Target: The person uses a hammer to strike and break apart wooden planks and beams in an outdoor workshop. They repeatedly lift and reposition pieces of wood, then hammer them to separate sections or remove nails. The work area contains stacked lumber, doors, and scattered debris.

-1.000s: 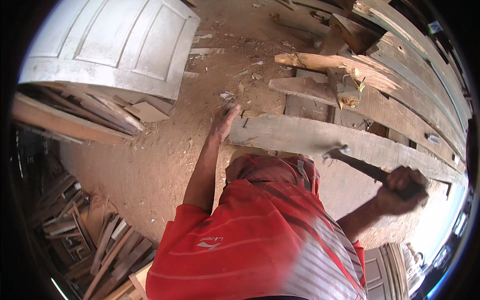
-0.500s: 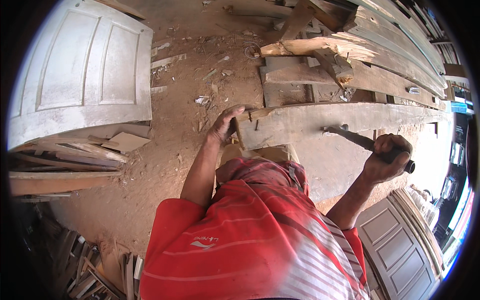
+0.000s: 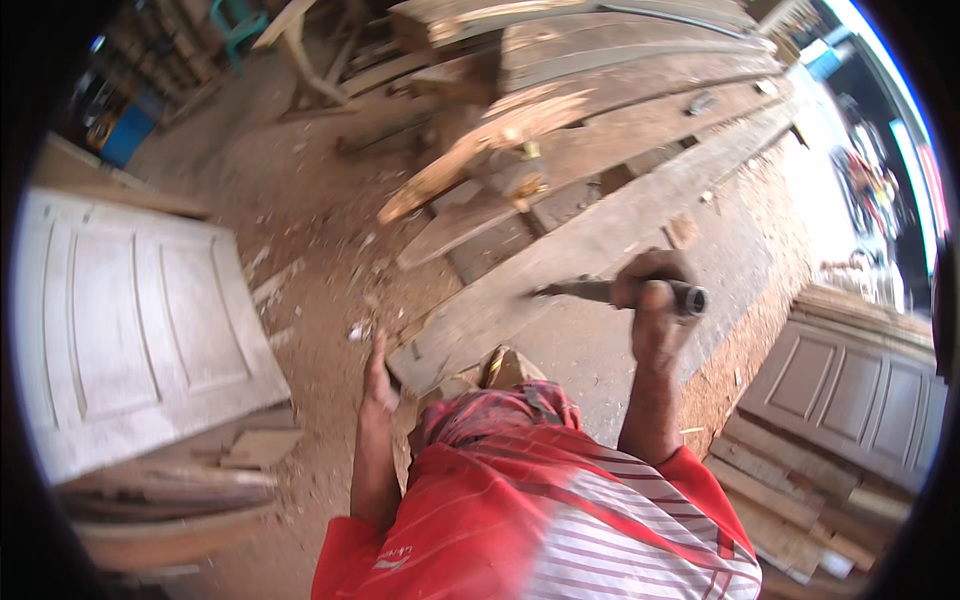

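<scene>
A long, weathered wooden plank (image 3: 600, 225) runs from near my legs up toward the far right. My left hand (image 3: 379, 380) is at its near left end, holding that end with the fingers along the edge; the fingers on the underside are hidden. My right hand (image 3: 655, 285) is closed round the dark handle of a hammer (image 3: 580, 290), whose pipe-like butt sticks out on the right. The hammer's head end is over the plank's face, slightly blurred; whether it touches the wood I cannot tell.
Stacked boards and a splintered timber (image 3: 500, 140) lie beyond the plank. A white panelled door (image 3: 140, 310) is on the left above scrap wood. At right, a brown panelled door (image 3: 850, 385) lies by more boards (image 3: 770, 490). A green chair (image 3: 238, 30) stands far back.
The view has swung round, so the plank now slants up to the right. My left hand stays at the plank's end; my right hand still grips the hammer, nearer the middle of the picture.
</scene>
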The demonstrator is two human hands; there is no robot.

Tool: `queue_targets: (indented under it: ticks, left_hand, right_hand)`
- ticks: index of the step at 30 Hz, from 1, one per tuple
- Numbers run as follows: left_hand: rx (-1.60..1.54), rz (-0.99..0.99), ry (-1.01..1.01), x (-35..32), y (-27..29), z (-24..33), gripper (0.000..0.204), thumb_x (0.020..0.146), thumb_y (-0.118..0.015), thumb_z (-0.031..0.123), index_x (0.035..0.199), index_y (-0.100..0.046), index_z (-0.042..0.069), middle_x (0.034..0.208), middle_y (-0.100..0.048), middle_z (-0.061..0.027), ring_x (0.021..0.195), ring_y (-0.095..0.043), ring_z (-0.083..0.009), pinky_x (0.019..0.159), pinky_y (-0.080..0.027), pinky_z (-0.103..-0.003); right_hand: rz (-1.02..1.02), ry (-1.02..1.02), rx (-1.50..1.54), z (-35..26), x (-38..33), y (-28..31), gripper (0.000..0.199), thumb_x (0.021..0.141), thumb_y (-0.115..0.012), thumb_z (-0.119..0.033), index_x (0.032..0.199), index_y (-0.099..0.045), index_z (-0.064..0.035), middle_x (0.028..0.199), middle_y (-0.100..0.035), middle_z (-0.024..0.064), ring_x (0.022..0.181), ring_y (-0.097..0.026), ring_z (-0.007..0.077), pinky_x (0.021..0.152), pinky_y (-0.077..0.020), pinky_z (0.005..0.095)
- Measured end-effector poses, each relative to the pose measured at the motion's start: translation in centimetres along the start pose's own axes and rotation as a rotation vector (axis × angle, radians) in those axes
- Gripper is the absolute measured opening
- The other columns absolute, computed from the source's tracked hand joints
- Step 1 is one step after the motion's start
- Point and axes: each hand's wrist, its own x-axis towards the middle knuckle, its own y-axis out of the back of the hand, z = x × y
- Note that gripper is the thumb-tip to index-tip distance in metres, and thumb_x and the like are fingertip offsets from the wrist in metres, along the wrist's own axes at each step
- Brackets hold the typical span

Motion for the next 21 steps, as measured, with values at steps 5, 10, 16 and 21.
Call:
queue_targets:
  ticks: [5, 10, 16, 21]
  left_hand:
    - [0.037, 0.076, 0.050, 0.4, 1.6, -0.6, 0.067, 0.102, -0.044, 0.060, 0.147, -0.051, 0.010, 0.140, -0.061, -0.0109, 0.129, -0.057, -0.0305, 0.111, -0.043, -0.047]
    - [-0.037, 0.192, 0.068, 0.9, -0.8, -0.5, 0.075, 0.097, -0.050, 0.062, 0.148, -0.049, 0.007, 0.147, -0.055, -0.0111, 0.132, -0.055, -0.0315, 0.109, -0.046, -0.047]
    - [0.064, 0.220, -0.041, 1.2, 0.9, -1.4, 0.075, 0.098, -0.051, 0.060, 0.152, -0.044, 0.008, 0.150, -0.050, -0.0106, 0.133, -0.053, -0.0312, 0.110, -0.044, -0.045]
    - [0.225, 0.228, -0.181, 3.2, 5.2, -4.1, 0.072, 0.098, -0.057, 0.054, 0.153, -0.041, 0.010, 0.151, -0.046, -0.0102, 0.135, -0.050, -0.0286, 0.111, -0.042, -0.043]
  right_hand:
    - [-0.019, -0.027, 0.198, 1.0, 0.1, 1.6, 0.045, 0.086, -0.082, -0.042, 0.090, -0.065, -0.0009, 0.076, -0.063, 0.0050, 0.068, -0.060, 0.0135, 0.061, -0.0464, 0.0297]
    - [-0.120, 0.070, 0.146, 0.6, -0.5, 2.4, 0.037, 0.083, -0.085, -0.031, 0.090, -0.065, -0.0009, 0.072, -0.063, 0.0079, 0.061, -0.060, 0.0174, 0.054, -0.0460, 0.0302]
    - [-0.203, 0.038, 0.035, 1.2, 1.0, 3.1, 0.058, 0.086, -0.079, -0.054, 0.093, -0.063, 0.0016, 0.068, -0.062, 0.0070, 0.061, -0.062, 0.0159, 0.055, -0.0493, 0.0296]
    - [-0.121, -0.010, 0.128, 1.6, 0.7, 1.1, 0.055, 0.082, -0.083, -0.050, 0.090, -0.063, 0.0014, 0.070, -0.061, 0.0057, 0.061, -0.058, 0.0141, 0.055, -0.0463, 0.0285]
